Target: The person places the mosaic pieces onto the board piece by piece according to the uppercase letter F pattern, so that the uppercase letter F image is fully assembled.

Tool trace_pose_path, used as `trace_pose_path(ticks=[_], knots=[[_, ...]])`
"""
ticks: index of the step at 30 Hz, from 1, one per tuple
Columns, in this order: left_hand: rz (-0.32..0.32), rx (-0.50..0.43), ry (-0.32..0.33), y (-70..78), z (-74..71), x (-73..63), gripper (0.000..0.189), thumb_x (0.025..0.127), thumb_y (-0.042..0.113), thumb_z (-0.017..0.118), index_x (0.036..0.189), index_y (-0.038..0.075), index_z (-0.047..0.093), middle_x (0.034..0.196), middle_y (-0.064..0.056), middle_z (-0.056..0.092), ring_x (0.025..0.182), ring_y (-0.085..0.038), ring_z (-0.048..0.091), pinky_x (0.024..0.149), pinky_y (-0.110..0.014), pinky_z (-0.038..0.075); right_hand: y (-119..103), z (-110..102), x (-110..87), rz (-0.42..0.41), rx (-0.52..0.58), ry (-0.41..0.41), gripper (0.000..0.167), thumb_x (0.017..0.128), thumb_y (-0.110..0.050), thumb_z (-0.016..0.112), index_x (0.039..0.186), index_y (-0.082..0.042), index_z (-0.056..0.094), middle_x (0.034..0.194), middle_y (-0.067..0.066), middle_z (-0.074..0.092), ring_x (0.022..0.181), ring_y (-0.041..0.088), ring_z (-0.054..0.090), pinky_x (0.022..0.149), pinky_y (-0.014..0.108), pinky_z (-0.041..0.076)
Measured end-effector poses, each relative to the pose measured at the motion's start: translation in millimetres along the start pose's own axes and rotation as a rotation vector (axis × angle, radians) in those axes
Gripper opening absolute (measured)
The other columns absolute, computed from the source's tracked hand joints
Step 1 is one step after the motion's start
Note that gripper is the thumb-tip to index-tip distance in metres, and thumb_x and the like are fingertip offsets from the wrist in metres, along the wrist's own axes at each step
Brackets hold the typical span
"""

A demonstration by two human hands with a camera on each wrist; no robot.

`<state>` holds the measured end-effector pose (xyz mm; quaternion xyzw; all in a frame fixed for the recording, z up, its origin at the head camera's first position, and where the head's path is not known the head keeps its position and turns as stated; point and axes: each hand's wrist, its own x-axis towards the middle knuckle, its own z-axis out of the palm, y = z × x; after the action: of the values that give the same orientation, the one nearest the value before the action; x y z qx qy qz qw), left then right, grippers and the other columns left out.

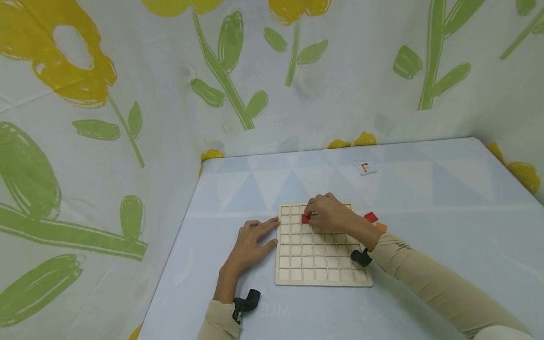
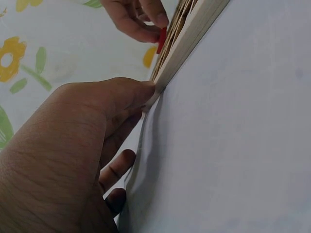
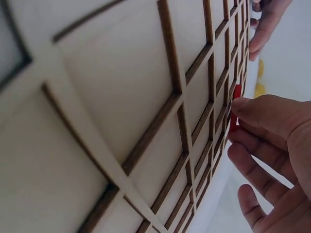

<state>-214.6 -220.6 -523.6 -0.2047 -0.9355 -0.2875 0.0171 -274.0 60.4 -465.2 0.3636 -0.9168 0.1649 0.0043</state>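
A pale wooden grid board (image 1: 308,262) with square recesses lies flat on the table. Over its upper part, my right hand (image 1: 329,212) pinches a red square tile (image 1: 305,218) between thumb and fingers. The same red tile (image 3: 235,108) shows in the right wrist view, tilted close to the grid. My left hand (image 1: 250,243) rests at the board's left edge, its fingers extended and touching the rim. In the left wrist view, the left thumb (image 2: 129,92) lies against the board's side (image 2: 187,53).
Right of the board lie another red tile (image 1: 371,217) and an orange tile (image 1: 381,227), partly behind the right forearm. Farther back is a small card (image 1: 366,168) with a coloured pattern. A flower-printed curtain (image 1: 306,108) hangs behind the table (image 1: 204,264).
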Motion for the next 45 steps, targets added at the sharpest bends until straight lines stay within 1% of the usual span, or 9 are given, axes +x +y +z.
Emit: trace_pose_path(ticks=[6,12,16,20,26,30,36,41,45], knots=[[0.029,-0.002,0.018,4.8,-0.2,2.3,0.049,0.096,0.039,0.063,0.145,0.031,0.056,0.15,0.02,0.046,0.122,-0.023,0.042,0.095,-0.049,0.032,2,-1,-0.7,0.003,-0.026,0.0,0.013,0.087,-0.015,0.077,0.1,-0.012,0.078,0.1,0.0,0.071,0.095,0.022,0.061,0.088,0.05,0.043],[0.004,0.002,-0.006,6.8,-1.3,2.0,0.05,0.096,0.038,0.064,0.145,0.031,0.056,0.15,0.022,0.045,0.123,-0.024,0.041,0.097,-0.049,0.032,2,0,-2.4,-0.002,-0.02,-0.005,0.012,0.089,-0.015,0.075,0.101,-0.013,0.078,0.103,0.001,0.07,0.098,0.023,0.061,0.087,0.05,0.043],[0.009,-0.006,-0.011,7.6,-1.3,0.8,0.05,0.096,0.038,0.064,0.145,0.029,0.056,0.15,0.02,0.046,0.122,-0.025,0.041,0.096,-0.049,0.032,1,1,-5.6,-0.02,-0.025,0.011,0.011,0.089,-0.016,0.076,0.1,-0.013,0.077,0.105,0.003,0.07,0.099,0.024,0.062,0.086,0.05,0.045],[0.019,-0.005,-0.008,8.4,-0.8,0.5,0.05,0.097,0.039,0.063,0.145,0.028,0.056,0.15,0.019,0.046,0.123,-0.025,0.041,0.097,-0.049,0.032,2,2,-7.5,-0.037,-0.052,0.024,0.012,0.088,-0.018,0.078,0.1,-0.013,0.077,0.107,0.004,0.07,0.1,0.025,0.062,0.086,0.051,0.046],[0.034,-0.004,0.021,6.9,0.4,0.2,0.05,0.095,0.038,0.064,0.144,0.028,0.057,0.149,0.018,0.048,0.123,-0.025,0.042,0.096,-0.05,0.033,3,2,-7.9,-0.05,-0.082,0.034,0.012,0.088,-0.018,0.078,0.099,-0.013,0.077,0.107,0.005,0.07,0.101,0.025,0.062,0.086,0.051,0.046],[0.018,-0.003,0.02,6.0,-0.4,-0.5,0.05,0.095,0.037,0.065,0.144,0.029,0.057,0.149,0.019,0.048,0.123,-0.024,0.042,0.097,-0.05,0.032,2,-2,-9.5,-0.053,-0.047,0.052,0.011,0.088,-0.015,0.077,0.099,-0.012,0.077,0.107,0.005,0.07,0.101,0.026,0.062,0.087,0.052,0.045],[-0.003,-0.004,-0.013,5.7,-2.8,0.1,0.05,0.096,0.038,0.064,0.145,0.03,0.056,0.15,0.021,0.045,0.125,-0.024,0.041,0.098,-0.048,0.032,5,-18,-22.1,-0.031,0.014,0.079,0.017,0.086,-0.011,0.079,0.103,-0.009,0.076,0.11,0.007,0.07,0.105,0.029,0.061,0.089,0.053,0.043],[0.002,-0.01,-0.01,5.1,-3.3,0.0,0.05,0.096,0.038,0.064,0.145,0.029,0.056,0.15,0.02,0.046,0.123,-0.025,0.042,0.098,-0.049,0.032,17,-31,-39.1,0.01,0.046,0.088,0.02,0.086,-0.011,0.079,0.106,-0.008,0.076,0.111,0.006,0.069,0.108,0.029,0.061,0.092,0.052,0.04],[0.001,-0.008,-0.011,3.9,-2.2,0.4,0.05,0.097,0.039,0.064,0.145,0.03,0.056,0.15,0.021,0.045,0.124,-0.024,0.042,0.1,-0.049,0.031,27,-41,-54.9,0.043,0.057,0.099,0.02,0.087,-0.01,0.078,0.106,-0.008,0.075,0.111,0.007,0.069,0.109,0.031,0.061,0.094,0.054,0.039]])
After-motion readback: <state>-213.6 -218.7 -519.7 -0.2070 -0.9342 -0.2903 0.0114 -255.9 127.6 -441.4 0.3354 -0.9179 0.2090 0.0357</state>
